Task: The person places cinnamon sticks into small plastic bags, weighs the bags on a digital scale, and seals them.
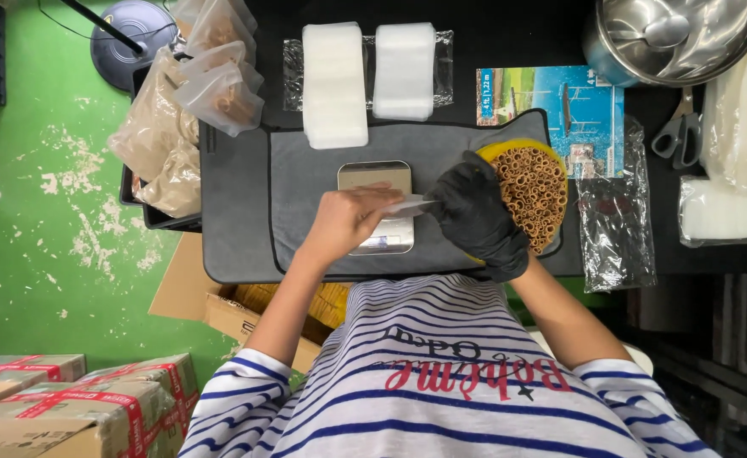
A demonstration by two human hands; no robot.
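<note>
— What are the fingers doing?

— The bare left hand [345, 220] and the black-gloved right hand [475, 216] meet over a small steel scale [375, 208]. Between them they pinch a thin clear bag [412, 203]: left fingertips closed on its near end, gloved fingers closed on the other. The bag hangs just above the scale's platform; I cannot tell whether it touches it.

— And beside the glove?

— A yellow bowl [530, 191] packed with brown sticks standing on end, touching the back of the glove.

— What's the surface?

— A grey mat [238, 212] laid on a black table [509, 34]. Behind the scale lie two stacks of white packets [335, 85]. Further right are a blue printed sheet [594, 110], a crinkled clear wrapper [615, 220], scissors [679, 131] and a steel pot [679, 34].

— Room to move?

— The mat is bare to the left of the scale, up to its rounded edge. Beyond that corner a bin holds filled plastic bags [191, 110]. Off the table's left lies a worn green floor [43, 212], with taped cartons [85, 407] near the person's elbow.
</note>
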